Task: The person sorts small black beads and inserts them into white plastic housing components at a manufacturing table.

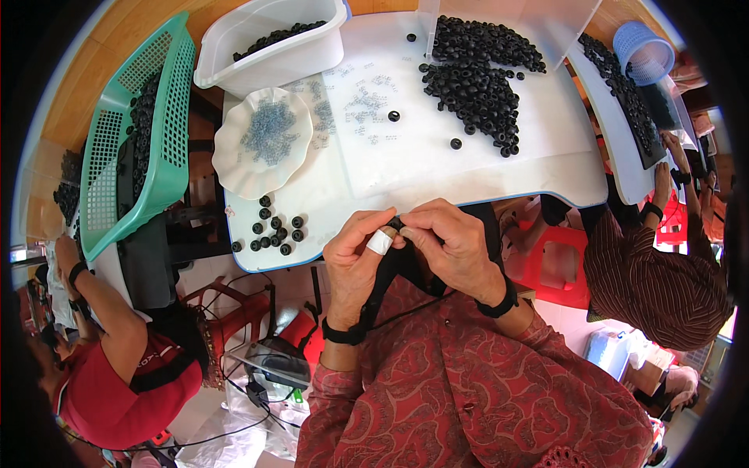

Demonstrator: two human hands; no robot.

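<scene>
My left hand (356, 248) and my right hand (460, 248) meet just past the table's near edge, both closed in a pinch on one small black round part (395, 224). White tape wraps a finger of the left hand. Fingers cover most of the part, so its far side is hidden. On the white table (374, 168) lies a large pile of black ring-like parts (476, 97). A scalloped white dish (234, 171) holds tiny clear bluish pieces (269, 132). Several black parts (276, 234) are scattered at the table's near left corner.
A white tub (269, 66) with black parts stands at the back left, beside a green mesh basket (175, 148). A clear bin (507, 27) lies behind the pile. People work at both sides; a red stool (550, 265) stands right.
</scene>
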